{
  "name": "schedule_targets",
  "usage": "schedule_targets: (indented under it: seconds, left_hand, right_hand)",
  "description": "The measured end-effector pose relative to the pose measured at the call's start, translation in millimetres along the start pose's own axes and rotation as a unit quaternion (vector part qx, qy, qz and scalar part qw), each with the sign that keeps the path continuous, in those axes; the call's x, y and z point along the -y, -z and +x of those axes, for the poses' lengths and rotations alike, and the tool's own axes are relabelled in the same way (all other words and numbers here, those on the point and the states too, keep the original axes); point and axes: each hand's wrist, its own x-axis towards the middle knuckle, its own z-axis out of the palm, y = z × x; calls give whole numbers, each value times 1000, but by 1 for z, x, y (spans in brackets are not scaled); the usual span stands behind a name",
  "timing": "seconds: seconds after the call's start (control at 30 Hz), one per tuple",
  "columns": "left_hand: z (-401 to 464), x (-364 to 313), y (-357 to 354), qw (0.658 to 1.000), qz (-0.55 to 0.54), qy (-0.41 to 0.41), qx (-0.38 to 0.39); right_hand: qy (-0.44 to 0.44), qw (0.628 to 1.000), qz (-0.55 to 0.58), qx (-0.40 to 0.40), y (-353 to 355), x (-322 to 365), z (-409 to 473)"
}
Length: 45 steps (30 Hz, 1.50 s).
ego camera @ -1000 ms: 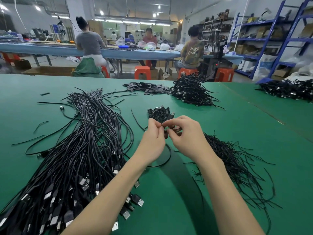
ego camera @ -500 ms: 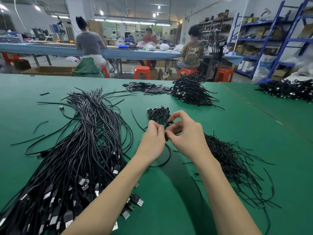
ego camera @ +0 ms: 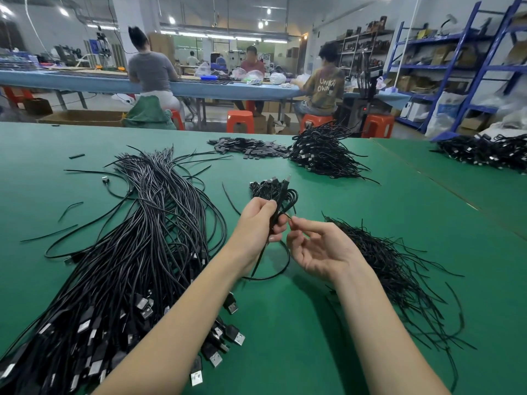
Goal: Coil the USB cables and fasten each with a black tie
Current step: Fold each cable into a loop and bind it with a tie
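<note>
Bright, even light falls from ceiling tubes [ego camera: 222, 35] and small lamps, which flare white. Soft shadows lie beneath the forearms [ego camera: 379, 323] on the tabletop [ego camera: 285, 323]. Wide-angle distortion bends the shelves [ego camera: 456, 67] at the right edge; the distant workers [ego camera: 151, 69] look slightly soft.

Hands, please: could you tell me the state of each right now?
Left hand: grips the coiled cable.
Right hand: pinches the end of the black tie.

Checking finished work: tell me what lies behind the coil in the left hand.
A small pile of coiled cables lies on the green table behind the coil that the left hand grips. Coil and hand cover its near side, so no count.
</note>
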Motion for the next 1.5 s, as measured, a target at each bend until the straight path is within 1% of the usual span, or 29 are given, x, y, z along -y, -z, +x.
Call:
schedule_targets:
  seconds: [0.07, 0.13, 0.2, 0.23, 0.3, 0.37, 0.43, 0.47, 0.5, 0.57, 0.6, 0.63, 0.67, 0.73, 0.77, 0.83, 0.9, 0.93, 1.0, 1.07, 1.1, 1.17, 1.23, 1.3, 1.33, 1.4, 1.5]
  left_hand:
    - [-1, -3, 5, 999, -24, 14, 40]
    - [-1, -7, 8, 996, -22, 18, 82]
    - [-3, -8, 11, 992, -4, 21, 126]
    - [-4, -8, 12, 989, 12, 20, 145]
    - [-4, -8, 13, 984, 54, 9, 172]
    - [-5, -8, 13, 975, 112, -10, 191]
    - [-7, -7, 10, 963, 179, -31, 201]
    - [-8, -5, 8, 957, 212, -41, 196]
    - [-8, -2, 6, 952, 242, -48, 181]
    - [-6, 4, 2, 949, 284, -52, 126]
    - [-5, 6, 1, 952, 288, -46, 93]
    - [-4, 7, 1, 959, 274, -34, 60]
    - [-3, 8, 1, 971, 239, -16, 29]
    - [0, 8, 3, 992, 121, 32, -14]
    - [1, 7, 4, 996, 64, 53, -24]
    - [4, 7, 6, 996, -30, 79, -33]
    - [5, 7, 7, 993, -80, 81, -39]
    - [5, 8, 6, 994, -75, 69, -45]
    - [5, 9, 7, 998, -11, 18, -68]
    - [5, 11, 7, 988, 102, -57, -100]
    - [3, 12, 7, 973, 170, -103, -121]
    - [-2, 14, 6, 929, 279, -195, -144]
    - [-7, 15, 6, 891, 336, -269, -144]
    - [-10, 13, 8, 866, 367, -311, -137]
    - [-11, 12, 8, 857, 378, -323, -134]
    - [-13, 12, 8, 840, 399, -344, -129]
    - [-14, 12, 7, 821, 428, -357, -124]
  right_hand:
    - [-4, 1000, -16, 10, 5, 3, 4]
    - [3, 998, -63, 16, 7, 14, 8]
    - [2, 985, -167, 38, 3, 29, 10]
    - [4, 969, -244, 47, 0, 38, 10]
    - [3, 918, -391, 60, -7, 58, 12]
    - [-15, 864, -497, 84, -17, 78, 13]
    - [-33, 798, -591, 112, -30, 93, 13]
    - [-34, 760, -640, 108, -38, 97, 14]
    - [-24, 718, -690, 93, -45, 98, 15]
    - [35, 632, -772, 50, -59, 91, 19]
    - [76, 600, -796, 33, -64, 85, 20]
    - [119, 578, -807, 19, -66, 78, 21]
    - [159, 572, -805, 7, -66, 73, 20]
    - [233, 588, -775, -3, -60, 63, 16]
    - [274, 587, -762, -5, -56, 58, 14]
    - [354, 572, -740, 1, -47, 48, 11]
    - [413, 567, -713, 23, -39, 38, 8]
    - [436, 564, -701, 32, -34, 34, 6]
    - [474, 558, -681, 28, -25, 26, 2]
    - [507, 572, -645, -1, -16, 15, 0]
    - [518, 588, -621, -21, -12, 7, 0]
    - [520, 628, -575, -60, -6, -7, 0]
    - [498, 670, -546, -75, -4, -14, 0]
    - [466, 707, -525, -86, -6, -13, -1]
    - [455, 718, -517, -99, -8, -11, -2]
    - [456, 715, -513, -133, -11, -9, -3]
    - [474, 684, -529, -166, -17, -11, -4]
